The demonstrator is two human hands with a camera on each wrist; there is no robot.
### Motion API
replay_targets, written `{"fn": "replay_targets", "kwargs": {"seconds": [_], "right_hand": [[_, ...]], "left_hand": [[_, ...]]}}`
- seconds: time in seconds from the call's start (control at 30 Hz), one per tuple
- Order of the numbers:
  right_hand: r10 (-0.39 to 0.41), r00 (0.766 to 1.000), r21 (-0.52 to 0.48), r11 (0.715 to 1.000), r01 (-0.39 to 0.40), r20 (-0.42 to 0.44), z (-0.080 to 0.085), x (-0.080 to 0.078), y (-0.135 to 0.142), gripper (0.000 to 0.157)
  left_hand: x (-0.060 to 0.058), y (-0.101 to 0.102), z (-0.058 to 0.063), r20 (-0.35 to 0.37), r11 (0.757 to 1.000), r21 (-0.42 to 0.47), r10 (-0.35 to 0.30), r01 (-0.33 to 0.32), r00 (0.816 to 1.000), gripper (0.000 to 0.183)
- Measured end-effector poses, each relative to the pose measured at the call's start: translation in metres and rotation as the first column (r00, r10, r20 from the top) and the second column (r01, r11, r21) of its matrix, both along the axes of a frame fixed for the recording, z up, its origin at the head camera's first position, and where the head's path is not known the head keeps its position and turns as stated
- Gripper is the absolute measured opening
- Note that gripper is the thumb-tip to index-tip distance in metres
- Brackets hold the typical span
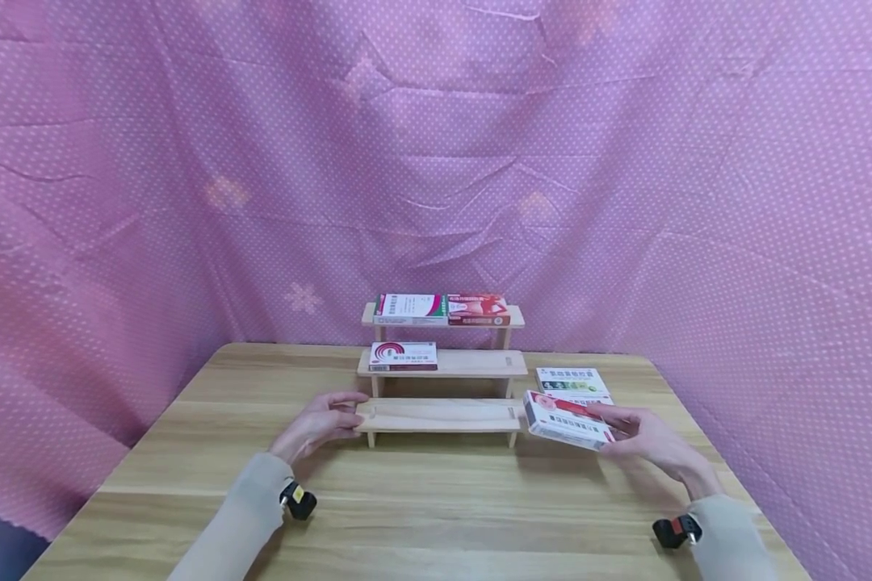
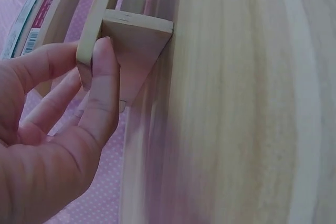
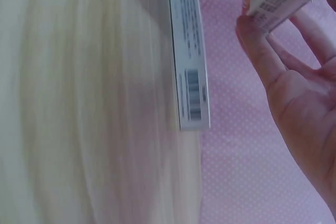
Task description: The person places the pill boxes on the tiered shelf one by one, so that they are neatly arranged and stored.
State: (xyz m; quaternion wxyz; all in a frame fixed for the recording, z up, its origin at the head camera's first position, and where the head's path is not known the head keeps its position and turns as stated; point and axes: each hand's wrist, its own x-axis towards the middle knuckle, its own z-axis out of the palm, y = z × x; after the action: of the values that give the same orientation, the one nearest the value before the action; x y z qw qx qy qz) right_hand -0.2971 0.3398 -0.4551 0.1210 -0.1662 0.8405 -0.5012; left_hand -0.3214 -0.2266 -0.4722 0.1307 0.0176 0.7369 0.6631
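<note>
A three-step wooden display rack (image 1: 436, 415) stands on the table. At the left end of its lowest board, my left hand (image 1: 321, 423) pinches the edge between thumb and fingers; the left wrist view shows the thumb (image 2: 106, 69) against the board's underside. My right hand (image 1: 657, 442) holds a white and red medicine box (image 1: 568, 421) by its right end, tilted, just right of the lowest step. In the right wrist view that box (image 3: 275, 1) is partly cut off by the frame. Behind it lies a white and green medicine box (image 1: 570, 379) on the table.
On the top step sit a white, green and magenta box (image 1: 410, 307) and a red box (image 1: 477, 307). A white box with a dark red arc design (image 1: 403, 355) lies on the middle step's left half. A pink dotted cloth (image 1: 436, 161) hangs behind the wooden table (image 1: 436, 508).
</note>
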Motion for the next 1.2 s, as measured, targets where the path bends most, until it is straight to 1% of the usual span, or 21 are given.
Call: {"fn": "replay_targets", "kwargs": {"seconds": [0.1, 0.13, 0.17, 0.3, 0.4, 0.53, 0.6, 0.67, 0.7, 0.77, 0.87, 0.97, 1.07, 1.2], "right_hand": [[-0.035, 0.999, 0.041, 0.998, 0.036, -0.021, 0.003, -0.004, -0.008, 0.070], [-0.039, 0.999, 0.036, 0.999, 0.040, -0.025, 0.003, -0.005, -0.010, 0.070], [-0.036, 0.999, 0.028, 0.999, 0.037, -0.035, 0.004, -0.007, -0.013, 0.071], [-0.015, 0.999, -0.056, 0.998, 0.013, -0.051, 0.009, -0.013, -0.023, 0.072], [-0.038, 0.998, -0.093, 0.995, 0.033, -0.047, 0.013, -0.018, -0.033, 0.073], [-0.100, 0.992, -0.035, 0.995, 0.097, -0.079, 0.021, -0.023, -0.045, 0.073], [-0.117, 0.988, -0.005, 0.993, 0.117, -0.098, 0.025, -0.025, -0.051, 0.073], [-0.103, 0.988, 0.011, 0.994, 0.105, -0.118, 0.028, -0.028, -0.056, 0.073], [-0.103, 0.988, 0.002, 0.995, 0.104, -0.113, 0.029, -0.030, -0.059, 0.073], [-0.081, 0.989, -0.004, 0.997, 0.081, -0.120, 0.031, -0.033, -0.063, 0.073], [-0.057, 0.992, -0.038, 0.998, 0.053, -0.109, 0.034, -0.039, -0.068, 0.074], [-0.054, 0.995, -0.066, 0.997, 0.048, -0.088, 0.035, -0.043, -0.073, 0.073], [-0.053, 0.995, -0.071, 0.996, 0.047, -0.084, 0.037, -0.046, -0.077, 0.073], [-0.067, 0.992, -0.062, 0.996, 0.061, -0.103, 0.040, -0.051, -0.086, 0.073]], "left_hand": [[-0.001, 0.002, 0.000, -0.003, 0.999, -0.050, 0.019, -0.019, 1.000, 0.058], [-0.002, 0.003, 0.000, -0.007, 0.997, -0.070, 0.020, -0.021, 1.000, 0.060], [-0.002, 0.004, 0.001, -0.013, 0.996, -0.089, 0.018, -0.019, 1.000, 0.061], [-0.004, 0.006, 0.001, -0.025, 0.991, -0.128, 0.023, -0.026, 0.999, 0.062], [-0.004, 0.006, 0.002, -0.035, 0.989, -0.146, 0.025, -0.030, 0.999, 0.061], [-0.004, 0.007, 0.003, -0.046, 0.985, -0.170, 0.019, -0.027, 0.999, 0.061], [-0.003, 0.008, 0.004, -0.046, 0.984, -0.179, 0.018, -0.026, 0.999, 0.060], [-0.003, 0.008, 0.004, -0.044, 0.983, -0.182, 0.018, -0.026, 0.999, 0.060], [-0.003, 0.009, 0.004, -0.040, 0.983, -0.179, 0.024, -0.031, 0.999, 0.060], [-0.002, 0.009, 0.004, -0.040, 0.984, -0.178, 0.023, -0.030, 0.999, 0.061], [-0.002, 0.010, 0.004, -0.047, 0.984, -0.175, 0.017, -0.025, 0.999, 0.061], [-0.001, 0.010, 0.004, -0.045, 0.985, -0.172, 0.021, -0.028, 0.999, 0.062], [-0.001, 0.010, 0.004, -0.050, 0.982, -0.186, 0.011, -0.020, 0.999, 0.061], [-0.001, 0.009, 0.005, -0.051, 0.978, -0.205, 0.015, -0.025, 0.999, 0.061]]}}
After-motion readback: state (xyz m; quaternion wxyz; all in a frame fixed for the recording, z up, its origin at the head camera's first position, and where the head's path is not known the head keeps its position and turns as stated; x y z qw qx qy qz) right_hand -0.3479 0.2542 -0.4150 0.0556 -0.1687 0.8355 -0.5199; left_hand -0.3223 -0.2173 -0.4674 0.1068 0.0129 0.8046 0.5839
